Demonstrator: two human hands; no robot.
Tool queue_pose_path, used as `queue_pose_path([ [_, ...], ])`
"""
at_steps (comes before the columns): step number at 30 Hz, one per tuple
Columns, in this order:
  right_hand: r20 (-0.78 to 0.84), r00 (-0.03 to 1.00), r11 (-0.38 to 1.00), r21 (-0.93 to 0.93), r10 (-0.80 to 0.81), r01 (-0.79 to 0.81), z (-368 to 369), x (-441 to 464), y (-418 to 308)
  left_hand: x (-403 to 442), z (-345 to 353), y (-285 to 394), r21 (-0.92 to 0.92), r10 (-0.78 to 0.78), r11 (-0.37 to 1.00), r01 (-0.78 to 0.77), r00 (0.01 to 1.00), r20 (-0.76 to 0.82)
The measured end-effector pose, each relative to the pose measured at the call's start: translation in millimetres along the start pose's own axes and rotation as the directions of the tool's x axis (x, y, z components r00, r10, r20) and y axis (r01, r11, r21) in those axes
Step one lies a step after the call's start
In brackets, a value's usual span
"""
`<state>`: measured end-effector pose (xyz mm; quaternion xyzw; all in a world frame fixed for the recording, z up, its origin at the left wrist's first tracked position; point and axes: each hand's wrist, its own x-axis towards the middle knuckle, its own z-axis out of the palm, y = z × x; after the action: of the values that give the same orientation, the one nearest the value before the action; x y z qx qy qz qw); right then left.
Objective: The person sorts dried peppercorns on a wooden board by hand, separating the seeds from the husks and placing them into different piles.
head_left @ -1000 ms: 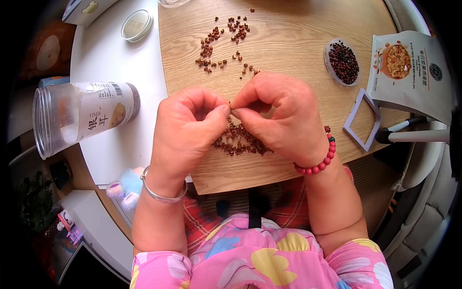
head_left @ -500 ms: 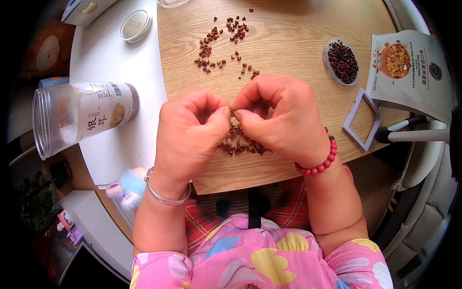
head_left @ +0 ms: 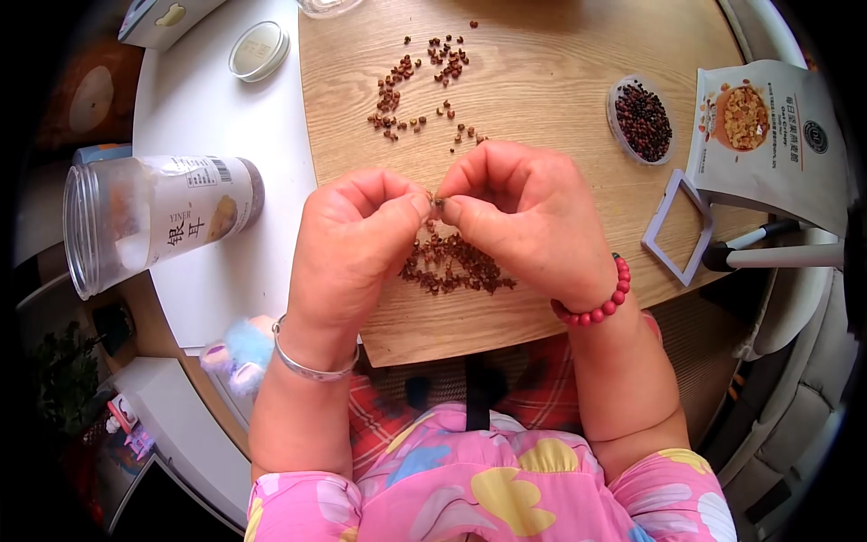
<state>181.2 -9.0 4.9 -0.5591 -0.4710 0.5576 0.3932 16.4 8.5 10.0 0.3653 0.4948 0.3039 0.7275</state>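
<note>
My left hand [head_left: 359, 237] and my right hand [head_left: 533, 221] meet over the wooden table, thumb and forefinger pinched on each. Between their tips is a small brownish Sichuan peppercorn [head_left: 437, 201], partly covered by the fingers. Below the fingertips lies a pile of reddish-brown peppercorn husks [head_left: 456, 265], partly hidden by the hands. Beyond my hands, loose whole peppercorns [head_left: 386, 98] are scattered on the wood. To the right, a shallow round clear dish [head_left: 613, 126] holds dark red and black seeds [head_left: 641, 119].
A clear plastic jar [head_left: 163, 217] lies on its side on the white surface [head_left: 226, 298] at left, near a round lid [head_left: 258, 51]. At right are a pale diamond-shaped frame [head_left: 652, 242] and an oat cereal bag [head_left: 768, 158]. The wooden table's [head_left: 542, 72] near edge is close to my body.
My fingertips have parted slightly, and more of the peppercorn shows between them. My right thumb has tilted upward, uncovering more of the husk pile. The surrounding objects stay in place.
</note>
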Motion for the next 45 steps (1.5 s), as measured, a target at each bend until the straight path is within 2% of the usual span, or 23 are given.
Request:
queue_pose_path([
  [2, -0.006, 1.000, 1.000, -0.007, 0.009, -0.009, 0.5, 0.2, 1.5, 0.0, 0.0, -0.5, -0.076, 0.001, 0.997, 0.000, 1.000, 0.012],
  [8, -0.080, 0.997, 1.000, -0.010, 0.003, -0.004, 4.7, 1.1, 6.5, 1.9, 2.0, -3.2, -0.102, 0.007, 0.995, -0.005, 1.000, 0.022],
  [11, -0.107, 0.994, 0.998, 0.063, 0.028, -0.021, 5.0, 1.8, 9.0, 2.2, 4.0, -4.2, -0.105, 0.018, 0.994, -0.016, 1.000, 0.016],
  [14, -0.109, 0.993, 0.995, 0.087, 0.050, -0.041, 4.2, 2.3, 9.1, 4.3, 8.9, -6.6, -0.043, 0.042, 0.998, -0.043, 0.999, -0.021],
  [18, -0.144, 0.988, 0.996, 0.076, 0.050, -0.039, 2.9, 3.7, 11.0, 2.7, 6.4, -6.9, -0.009, 0.083, 0.997, -0.083, 0.997, 0.009],
  [20, -0.167, 0.985, 0.997, 0.075, 0.043, -0.031, 2.2, 4.3, 11.5, 2.5, 7.3, -7.1, 0.126, 0.164, 0.980, -0.157, 0.985, -0.050],
  [21, -0.177, 0.983, 0.997, 0.069, 0.042, -0.031, 1.7, 4.4, 11.5, 2.4, 7.4, -6.9, 0.125, 0.163, 0.980, -0.156, 0.985, -0.049],
  [23, -0.187, 0.981, 0.998, 0.063, 0.043, -0.032, 0.2, 4.9, 10.7, 2.3, 7.4, -6.3, 0.344, 0.221, 0.922, -0.179, 0.971, -0.087],
  [24, -0.187, 0.980, 0.998, 0.041, 0.061, -0.055, -0.9, 5.1, 9.4, 2.8, 7.3, -6.7, 0.344, 0.220, 0.922, -0.178, 0.972, -0.087],
  [26, -0.187, 0.979, 0.997, 0.019, 0.080, -0.078, -2.6, 5.5, 9.1, 4.5, 6.9, -8.0, 0.570, 0.393, 0.763, -0.306, 0.919, -0.032],
  [27, -0.188, 0.979, 0.996, 0.057, 0.082, -0.072, -3.4, 5.6, 9.4, 5.0, 6.7, -8.2, 0.570, 0.392, 0.763, -0.305, 0.919, -0.033],
  [29, -0.189, 0.978, 0.993, 0.095, 0.083, -0.066, -4.9, 6.2, 10.5, 5.6, 6.5, -8.4, 0.760, 0.490, 0.542, -0.359, 0.869, 0.061],
  [30, -0.209, 0.976, 0.996, 0.083, 0.055, -0.038, -5.8, 6.8, 11.6, 5.7, 5.3, -9.5, 0.760, 0.490, 0.542, -0.359, 0.869, 0.060],
  [32, -0.228, 0.973, 0.997, 0.071, 0.027, -0.011, -7.1, 8.0, 13.7, 5.6, 1.9, -12.3, 0.821, 0.451, 0.454, -0.345, 0.884, 0.121],
  [35, -0.240, 0.971, 0.999, 0.027, -0.021, 0.028, -7.4, 8.8, 14.4, 3.7, 2.2, -10.2, 0.833, 0.408, 0.442, -0.334, 0.901, 0.145],
  [36, -0.238, 0.971, 0.999, 0.022, -0.018, 0.024, -6.2, 8.8, 13.1, 3.9, 3.0, -10.9, 0.833, 0.408, 0.442, -0.333, 0.902, 0.145],
  [38, -0.236, 0.972, 1.000, 0.017, -0.016, 0.020, -3.6, 8.5, 12.8, 4.9, 6.1, -13.5, 0.602, 0.353, 0.741, -0.299, 0.935, 0.031],
  [39, -0.219, 0.974, 0.998, 0.012, -0.058, 0.062, -2.1, 8.1, 13.8, 5.7, 6.7, -14.3, 0.601, 0.353, 0.741, -0.299, 0.935, 0.030],
  [41, -0.201, 0.974, 0.995, 0.008, -0.101, 0.104, 1.2, 6.6, 12.9, 7.2, 7.2, -15.5, 0.328, 0.329, 0.893, -0.307, 0.944, -0.013],
  [42, -0.170, 0.977, 0.992, -0.028, -0.127, 0.124, 2.9, 5.5, 10.3, 7.0, 6.5, -13.9, 0.328, 0.329, 0.893, -0.306, 0.944, -0.014],
  [44, -0.139, 0.979, 0.988, -0.063, -0.151, 0.143, 5.4, 4.8, 8.6, 6.3, 4.9, -9.5, 0.174, 0.218, 0.961, -0.217, 0.976, 0.011],
  [45, -0.127, 0.979, 0.986, -0.071, -0.160, 0.152, 6.4, 4.6, 8.7, 6.7, 4.9, -10.1, 0.174, 0.217, 0.961, -0.216, 0.976, 0.012],
])
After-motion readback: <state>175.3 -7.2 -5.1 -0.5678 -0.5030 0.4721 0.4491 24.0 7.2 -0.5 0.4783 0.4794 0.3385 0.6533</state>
